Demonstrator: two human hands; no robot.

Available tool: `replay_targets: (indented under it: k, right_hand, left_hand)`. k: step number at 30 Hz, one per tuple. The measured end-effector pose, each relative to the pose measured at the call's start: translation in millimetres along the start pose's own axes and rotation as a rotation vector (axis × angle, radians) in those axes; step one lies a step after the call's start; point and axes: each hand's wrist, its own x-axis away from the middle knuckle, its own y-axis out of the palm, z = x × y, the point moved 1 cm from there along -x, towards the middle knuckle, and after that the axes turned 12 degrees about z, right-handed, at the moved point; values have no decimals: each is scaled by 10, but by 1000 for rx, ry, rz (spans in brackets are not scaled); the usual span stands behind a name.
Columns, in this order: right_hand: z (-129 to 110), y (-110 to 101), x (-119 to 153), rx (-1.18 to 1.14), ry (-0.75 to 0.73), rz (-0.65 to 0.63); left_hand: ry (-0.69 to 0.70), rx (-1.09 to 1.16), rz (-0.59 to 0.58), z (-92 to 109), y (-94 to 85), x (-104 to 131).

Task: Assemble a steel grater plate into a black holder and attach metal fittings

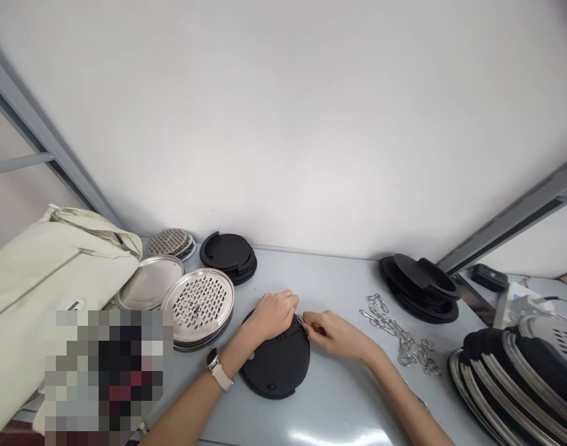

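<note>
1. The black disc (281, 365) lies flat on the surface (239, 421), near the middle of the scene, between the two arms. A small hole shows near its near edge, and a recessed strip runs across its far part.
2. The left hand (274, 314) is on the far part of the disc, its fingers bent and close together; the fingertips are hidden, so I cannot tell whether it grips anything. A watch (218, 370) with a pale strap is on that wrist.
3. The right hand (332, 334) is at the disc's far right edge, thumb and forefinger pinched together on a small metal clip (300, 319).
4. Right of the hands, loose metal clips (406, 350) lie in a scattered trail on the surface.
5. Left of the disc is a stack of perforated metal discs (199, 303), with a plain metal disc (150, 282) just beside it, farther left.
6. On the far side, a stack of black discs (227, 253) stands left of centre; another black stack (417, 288) stands to the right.
7. At the near right, black and metal pieces (510, 371) lean in a row.
8. A cream bag (46, 272) fills the left side; a pale wall (287, 124) rises behind the surface.
</note>
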Motion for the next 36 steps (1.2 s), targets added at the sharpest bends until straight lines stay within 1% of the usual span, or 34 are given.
replay_targets:
  k: [6, 9, 14, 18, 21, 23, 29, 32, 36]
  right_hand:
    - [44, -16, -4, -63, 8, -49]
    - [62, -19, -7, -93, 13, -52]
    - [64, -26, -20, -149, 26, -53]
    - [81, -18, -30, -201, 27, -66]
    - [108, -6, -36, -214, 23, -58]
    - [121, 2, -42, -217, 24, -53]
    - [107, 19, -51, -257, 45, -32]
    - [103, 22, -45, -253, 62, -45]
    - [130, 25, -37, -235, 46, -61]
  left_hand:
    - [9, 1, 22, -3, 35, 10]
    - [6, 18, 25, -14, 31, 8]
    - [21, 156, 17, -39, -74, 21]
    - [56, 275, -16, -37, -180, 45]
    - [71, 319, -42, -21, -219, 54]
    - [90, 312, -46, -6, -225, 54]
    - [107, 200, -40, 55, -190, 51]
    - [105, 148, -32, 81, -178, 59]
    - [104, 107, -34, 99, -195, 74]
